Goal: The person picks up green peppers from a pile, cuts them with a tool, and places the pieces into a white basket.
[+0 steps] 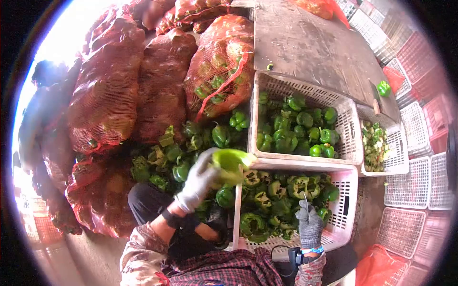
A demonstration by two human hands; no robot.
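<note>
My left hand (pixel 198 181), in a pale work glove, is closed around a green bell pepper (pixel 231 161), blurred by motion, above the near rim of the crates. My right hand (pixel 310 224), in a grey knit glove, is curled over the lower crate (pixel 346 190). A thin pale tip shows above its fingers, but what it grips I cannot make out. Cut-open bell peppers (pixel 279 188) with hollow, exposed insides fill that crate. Whole green bell peppers (pixel 298 119) lie in the upper crate (pixel 350 126).
Red mesh sacks (pixel 105 86) of peppers are stacked at left, with loose peppers (pixel 222 136) heaped before them. A smaller crate (pixel 398 157) holds pale cores and scraps. Behind stands a wooden board (pixel 310 47) with a pepper (pixel 383 88). Stacked crates (pixel 405 181) line the right.
</note>
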